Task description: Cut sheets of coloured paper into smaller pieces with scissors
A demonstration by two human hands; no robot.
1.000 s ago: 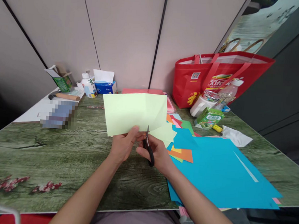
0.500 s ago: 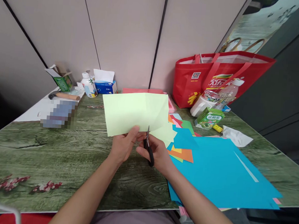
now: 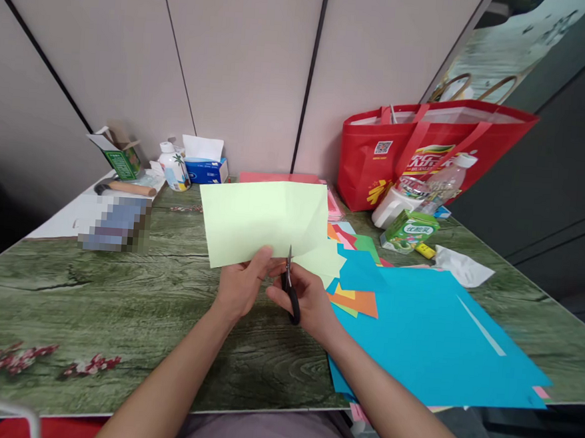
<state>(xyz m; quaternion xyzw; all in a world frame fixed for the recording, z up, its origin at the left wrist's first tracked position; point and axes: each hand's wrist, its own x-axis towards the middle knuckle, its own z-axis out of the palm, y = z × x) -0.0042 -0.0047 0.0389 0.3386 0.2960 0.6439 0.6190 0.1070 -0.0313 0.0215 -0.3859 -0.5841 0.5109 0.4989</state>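
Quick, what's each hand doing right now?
Left hand: closed, pinching the pale green paper at its lower edge.
Right hand: holding the black-handled scissors.

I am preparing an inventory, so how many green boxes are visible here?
2: an open green box at the back left, and a second green box on the right, in front of the red bag. Others may be hidden.

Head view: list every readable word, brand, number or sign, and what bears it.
"HUANL…": red bag, remaining letters unclear.
"优酸乳": green carton.
QR code: also on the red bag.
Too small or blurred: print on the blue box and open green box.
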